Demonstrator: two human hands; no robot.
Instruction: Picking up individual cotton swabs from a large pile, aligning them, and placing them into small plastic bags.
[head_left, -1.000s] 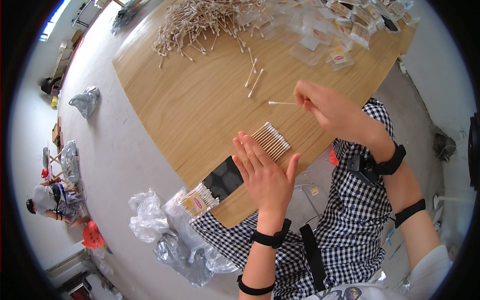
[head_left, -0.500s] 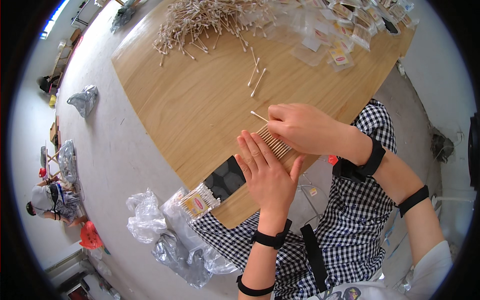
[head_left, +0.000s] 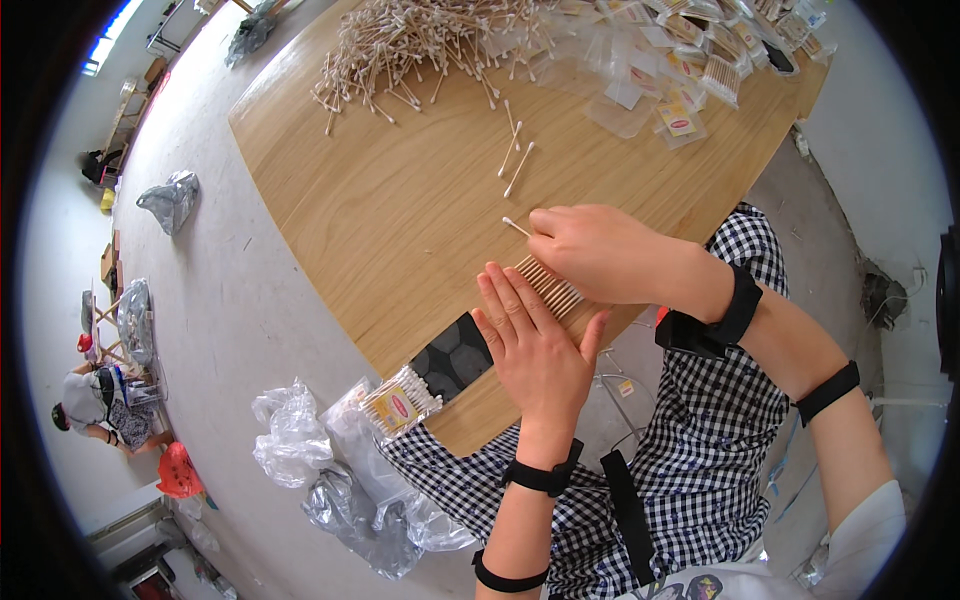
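Observation:
My left hand lies flat with fingers stretched out, over one end of a row of cotton swabs set side by side on the table. Closed in a pinch, my right hand holds a single cotton swab by the far edge of that row; one white tip sticks out past the fingers, and the rest is hidden. Beside my left fingers is a dark patterned pad. At the table's near left edge sits a clear bag of cotton swabs with a yellow label.
A large heap of loose cotton swabs covers the far side of the wooden table. Several strays lie nearer. Clear packets pile up at the far right. Crumpled plastic bags hang below the left edge. Another person sits far left.
My right hand has shifted slightly to the left with the pinched cotton swab. My left hand stays flat on the row.

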